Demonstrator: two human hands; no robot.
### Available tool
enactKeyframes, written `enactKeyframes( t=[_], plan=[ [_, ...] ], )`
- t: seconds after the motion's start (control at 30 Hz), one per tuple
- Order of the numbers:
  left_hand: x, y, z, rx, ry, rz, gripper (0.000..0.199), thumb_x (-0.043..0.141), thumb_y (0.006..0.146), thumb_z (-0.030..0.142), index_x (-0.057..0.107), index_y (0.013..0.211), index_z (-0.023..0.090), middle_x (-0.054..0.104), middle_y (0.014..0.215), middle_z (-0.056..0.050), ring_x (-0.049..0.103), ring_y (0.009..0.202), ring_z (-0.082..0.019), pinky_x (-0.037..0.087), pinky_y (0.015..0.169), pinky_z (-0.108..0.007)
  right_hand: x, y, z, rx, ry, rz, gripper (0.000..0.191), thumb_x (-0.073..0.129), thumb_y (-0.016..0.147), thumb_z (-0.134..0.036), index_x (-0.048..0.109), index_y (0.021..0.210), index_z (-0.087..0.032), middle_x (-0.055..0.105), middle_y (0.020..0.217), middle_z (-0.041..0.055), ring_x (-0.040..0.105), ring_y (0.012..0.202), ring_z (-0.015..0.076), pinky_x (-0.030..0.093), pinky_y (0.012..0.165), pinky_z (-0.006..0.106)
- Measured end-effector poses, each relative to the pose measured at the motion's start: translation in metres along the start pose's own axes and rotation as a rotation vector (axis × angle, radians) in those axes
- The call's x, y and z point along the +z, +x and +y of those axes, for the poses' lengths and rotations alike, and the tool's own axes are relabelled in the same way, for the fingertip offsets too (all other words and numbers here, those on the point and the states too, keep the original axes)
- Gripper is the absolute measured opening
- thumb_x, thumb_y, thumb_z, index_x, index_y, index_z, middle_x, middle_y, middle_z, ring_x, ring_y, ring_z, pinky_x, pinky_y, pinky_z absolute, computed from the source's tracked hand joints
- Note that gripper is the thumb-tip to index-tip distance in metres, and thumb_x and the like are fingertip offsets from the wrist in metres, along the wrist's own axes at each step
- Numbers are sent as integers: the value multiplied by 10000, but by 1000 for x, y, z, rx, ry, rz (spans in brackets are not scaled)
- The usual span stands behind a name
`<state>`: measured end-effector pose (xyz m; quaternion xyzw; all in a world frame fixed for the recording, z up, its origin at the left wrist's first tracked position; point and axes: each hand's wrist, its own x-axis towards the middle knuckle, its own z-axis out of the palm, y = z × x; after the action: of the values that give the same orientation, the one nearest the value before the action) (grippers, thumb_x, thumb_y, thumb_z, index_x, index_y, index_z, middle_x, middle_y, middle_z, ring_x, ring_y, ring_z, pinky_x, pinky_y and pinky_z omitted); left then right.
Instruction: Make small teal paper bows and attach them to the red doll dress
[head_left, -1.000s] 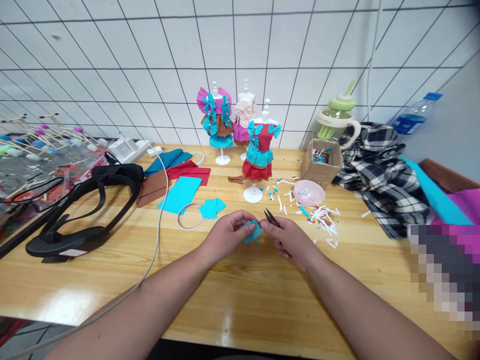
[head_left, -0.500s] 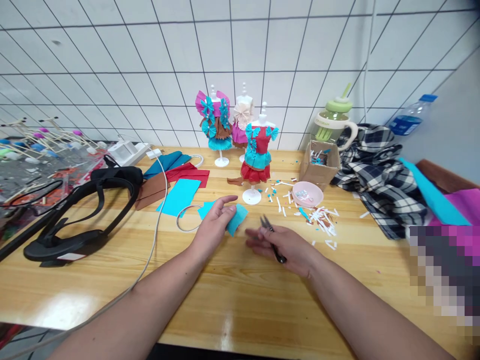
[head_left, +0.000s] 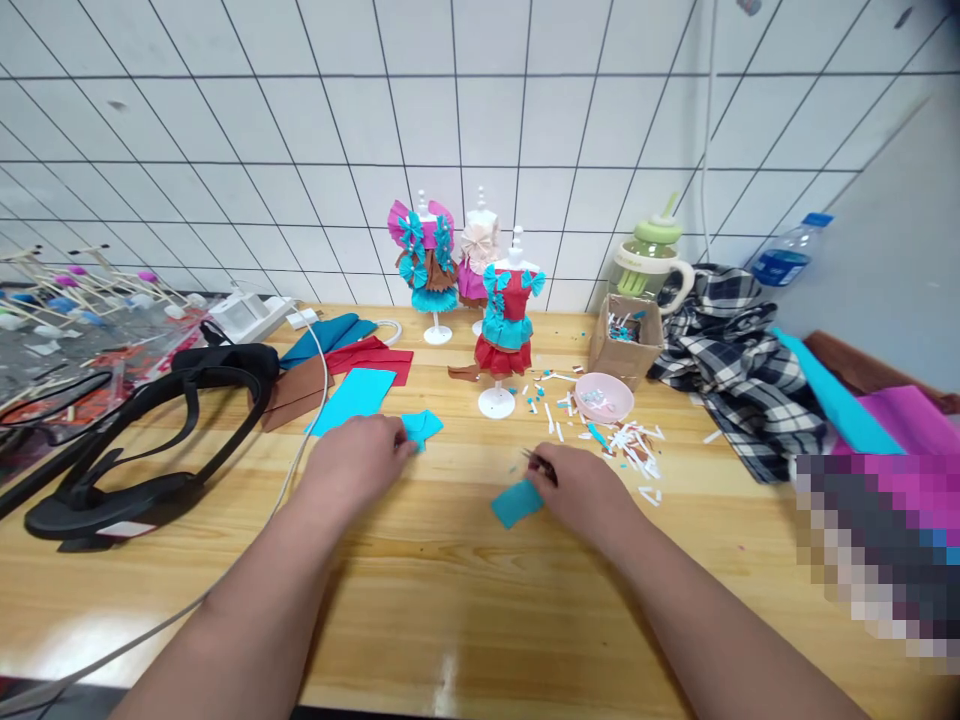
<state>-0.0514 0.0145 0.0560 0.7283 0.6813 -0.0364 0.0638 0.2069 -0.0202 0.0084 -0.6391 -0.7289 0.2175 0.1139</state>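
Observation:
My right hand is closed around small dark-tipped scissors, and a small turquoise paper piece sticks out below its fingers. My left hand has its fingers curled down by another small turquoise piece on the table; its fingertips are mostly hidden, so its grip is unclear. A larger turquoise sheet lies just beyond the left hand. Behind the hands stands a small dress form in red and turquoise crepe paper, with two more dressed forms farther back.
A pink bowl, white paper scraps and a cardboard box are right of centre. Plaid cloth lies farther right. A black headset frame and a white cable are at the left.
The small turquoise piece has passed from my left hand to my right. My left hand has moved left to the other turquoise piece. The camera view has shifted slightly.

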Motion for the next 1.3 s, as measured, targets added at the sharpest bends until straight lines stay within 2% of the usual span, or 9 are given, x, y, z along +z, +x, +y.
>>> enactKeyframes(
  t=[0.1, 0.23, 0.4, 0.5, 0.6, 0.77, 0.93, 1.1, 1.3],
  plan=[
    [-1, 1, -16, -32, 87, -96, 256, 515, 755, 428, 681, 827, 247, 708, 853, -100, 633, 806, -303, 438, 678, -374, 4, -4, -4, -18, -96, -46, 161, 574, 823, -279, 627, 967, -226, 680, 942, 42, 626, 864, 212, 399, 664, 287],
    [9, 5, -18, -7, 153, -143, 231, 467, 786, 348, 659, 759, 223, 711, 852, -128, 644, 775, -306, 422, 640, -362, 11, 1, -2, -155, 9, -36, 277, 515, 869, -222, 613, 1127, -247, 653, 1097, 46, 615, 978, 193, 431, 778, 285],
    [5, 10, -15, -186, 114, 68, 330, 325, 885, 295, 578, 1035, 146, 700, 857, -207, 660, 732, -338, 427, 582, -368, 11, 4, -1, -228, 146, 61, 354, 452, 895, -205, 577, 1224, -245, 647, 1197, 40, 586, 1080, 196, 430, 899, 314],
    [-2, 6, -10, -235, 161, 249, 385, 238, 921, 288, 521, 1096, 93, 681, 798, -224, 660, 728, -362, 429, 575, -385, 7, 3, -2, -184, 112, 78, 331, 420, 910, -219, 588, 1192, -260, 682, 1108, 44, 607, 1017, 209, 438, 849, 326],
    [-4, -1, 2, -132, 200, 359, 369, 245, 924, 305, 520, 1055, 96, 676, 822, -212, 657, 786, -368, 441, 614, -394, 6, 3, 0, -37, -6, 45, 311, 379, 929, -248, 601, 1145, -272, 695, 962, 70, 620, 905, 245, 427, 728, 342],
    [9, -3, 20, 40, 138, 316, 316, 262, 934, 312, 494, 1050, 131, 682, 758, -138, 666, 739, -334, 435, 608, -365, -1, 5, 5, 63, -100, 212, 261, 385, 922, -224, 583, 1091, -223, 643, 1136, 98, 592, 982, 251, 388, 721, 329],
    [9, 2, 14, -17, -45, 294, 311, 263, 950, 348, 444, 1109, 152, 693, 771, -117, 665, 709, -307, 405, 560, -327, 0, 0, 2, 73, -68, 6, 226, 581, 827, -437, 587, 949, -247, 677, 839, 26, 607, 717, 193, 325, 564, 276],
    [10, -6, 25, 199, -562, 326, 304, 322, 953, 373, 390, 1197, 206, 712, 899, -35, 649, 763, -191, 435, 686, -283, 11, 5, 2, -166, -25, -20, 184, 598, 837, -293, 644, 1010, -250, 656, 996, 34, 606, 928, 187, 397, 707, 271],
    [30, -14, 50, 401, -714, 76, 304, 346, 934, 294, 442, 1217, 234, 706, 865, -15, 640, 863, -194, 428, 804, -310, 7, 12, 8, -183, 207, 138, 294, 522, 884, -303, 624, 1148, -223, 648, 1092, 63, 595, 1000, 196, 435, 859, 316]
  ],
)
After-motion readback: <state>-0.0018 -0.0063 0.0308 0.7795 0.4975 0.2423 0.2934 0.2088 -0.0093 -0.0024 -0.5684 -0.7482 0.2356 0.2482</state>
